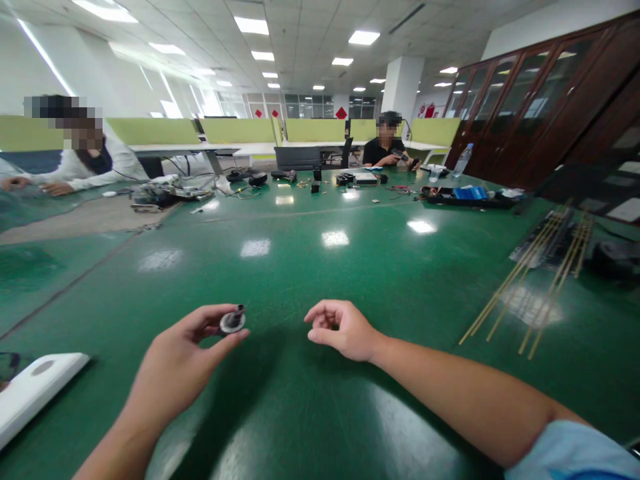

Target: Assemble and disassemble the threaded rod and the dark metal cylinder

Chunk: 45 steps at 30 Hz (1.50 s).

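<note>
Left hand [177, 357] clamped on small round part [233, 323]; right hand [347, 333] apart, loosely curled

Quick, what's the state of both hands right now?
Left hand: closed on a small round part.
Right hand: partly open, loosely curled, no object visible in it.

Head-worn view, facing forward, angled down

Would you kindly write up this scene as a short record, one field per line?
left hand: holds a small part
right hand: loosely curled, nothing visible in it
surface: green table
right side: thin rods
left edge: white device, partly out of view
far side: bottle
others: one person across, another person at left
</note>
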Motion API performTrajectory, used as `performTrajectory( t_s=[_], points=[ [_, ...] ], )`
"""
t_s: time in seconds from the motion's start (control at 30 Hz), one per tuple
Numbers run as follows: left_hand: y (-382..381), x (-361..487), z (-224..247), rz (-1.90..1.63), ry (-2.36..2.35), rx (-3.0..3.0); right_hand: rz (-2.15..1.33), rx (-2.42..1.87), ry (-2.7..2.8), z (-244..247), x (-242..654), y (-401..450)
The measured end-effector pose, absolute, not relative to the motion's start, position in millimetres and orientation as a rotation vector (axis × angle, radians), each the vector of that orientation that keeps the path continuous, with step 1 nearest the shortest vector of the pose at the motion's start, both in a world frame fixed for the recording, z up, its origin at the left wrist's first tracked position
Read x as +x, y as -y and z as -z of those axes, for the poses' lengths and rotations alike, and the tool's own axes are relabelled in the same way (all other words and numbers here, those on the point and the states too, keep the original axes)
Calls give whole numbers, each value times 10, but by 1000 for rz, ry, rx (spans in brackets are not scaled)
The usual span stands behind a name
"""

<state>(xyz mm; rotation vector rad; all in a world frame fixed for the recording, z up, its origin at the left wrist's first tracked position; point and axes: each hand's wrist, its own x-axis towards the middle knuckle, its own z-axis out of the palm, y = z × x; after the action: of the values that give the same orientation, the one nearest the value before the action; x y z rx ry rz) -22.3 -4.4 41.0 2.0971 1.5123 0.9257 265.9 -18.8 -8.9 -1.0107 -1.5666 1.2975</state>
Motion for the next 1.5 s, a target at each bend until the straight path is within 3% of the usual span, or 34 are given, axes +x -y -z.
performTrajectory(
  t_s=[0.07,0.2,0.33,0.73,1.5],
  points=[
    [-107,-21,-222,-879,-1437,2126,-1029,-1150,1651,105,2659,176],
    [-178,124,104,-776,-1152,2312,-867,-1260,1748,139,2626,160],
    [-168,105,192,-634,-962,2356,-857,-1289,1846,145,2595,123],
    [-185,115,275,-666,-1154,2244,-966,-1290,1942,151,2556,87],
    [-125,138,259,-608,-1102,2275,-922,-1310,2000,152,2566,114]
  ],
)
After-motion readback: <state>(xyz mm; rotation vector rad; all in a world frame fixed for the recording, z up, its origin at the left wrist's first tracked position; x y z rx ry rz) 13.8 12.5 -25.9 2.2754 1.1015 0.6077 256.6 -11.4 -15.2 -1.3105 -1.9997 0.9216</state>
